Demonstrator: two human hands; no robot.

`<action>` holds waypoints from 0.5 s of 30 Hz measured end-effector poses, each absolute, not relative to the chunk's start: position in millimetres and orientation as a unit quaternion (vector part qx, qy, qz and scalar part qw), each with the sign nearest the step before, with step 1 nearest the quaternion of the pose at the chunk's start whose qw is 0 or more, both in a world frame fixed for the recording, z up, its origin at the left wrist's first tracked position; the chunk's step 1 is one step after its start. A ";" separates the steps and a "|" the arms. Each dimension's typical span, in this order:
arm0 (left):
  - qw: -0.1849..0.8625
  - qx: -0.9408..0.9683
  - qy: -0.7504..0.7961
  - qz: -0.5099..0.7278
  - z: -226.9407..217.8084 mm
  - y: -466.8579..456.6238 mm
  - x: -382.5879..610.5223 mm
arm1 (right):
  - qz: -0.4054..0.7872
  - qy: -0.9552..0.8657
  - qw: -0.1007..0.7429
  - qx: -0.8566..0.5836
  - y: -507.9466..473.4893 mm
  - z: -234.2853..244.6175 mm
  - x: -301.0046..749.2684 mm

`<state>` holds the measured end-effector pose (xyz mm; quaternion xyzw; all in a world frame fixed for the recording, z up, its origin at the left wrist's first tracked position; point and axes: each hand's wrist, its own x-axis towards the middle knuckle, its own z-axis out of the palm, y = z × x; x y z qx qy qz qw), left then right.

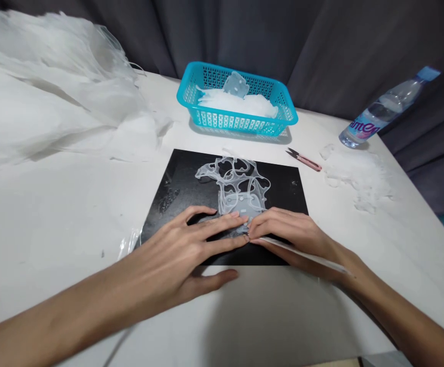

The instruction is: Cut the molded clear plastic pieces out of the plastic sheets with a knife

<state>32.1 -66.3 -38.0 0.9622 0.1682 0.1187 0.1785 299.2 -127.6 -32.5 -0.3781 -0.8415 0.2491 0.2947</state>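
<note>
On a black board (183,183) lies a translucent sheet (227,176) with curvy cut-outs, and a flat piece (240,201) with small holes and slots at its near end. My left hand (202,239) rests with fingers stretched over the near part of that piece. Beside those fingertips, my right hand (294,232) pinches a slim white strip-like thing (309,257), which runs back under the palm to the wrist. Whether it is a tool or a strip of film, I cannot tell. Both hands' fingertips partly hide the piece's near edge.
Behind the board stands a blue basket (240,125) with white translucent pieces inside. Pink-handled thread snips (304,159) lie to the right, near a scrap heap (359,176) and a water bottle (382,114). A large pile of white sheets (53,97) covers the back left.
</note>
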 end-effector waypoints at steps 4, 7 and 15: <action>0.170 0.966 0.162 0.112 -37.9 -66.0 31.5 | 0.252 -0.843 0.261 -0.398 -132.4 -29.5 310.4; 0.156 0.968 0.163 0.109 -38.4 -66.1 31.1 | 0.292 -0.826 0.250 -0.413 -136.6 -26.8 321.2; 0.176 0.963 0.164 0.123 -39.0 -66.1 32.1 | 0.323 -0.810 0.279 -0.402 -135.5 -25.7 318.3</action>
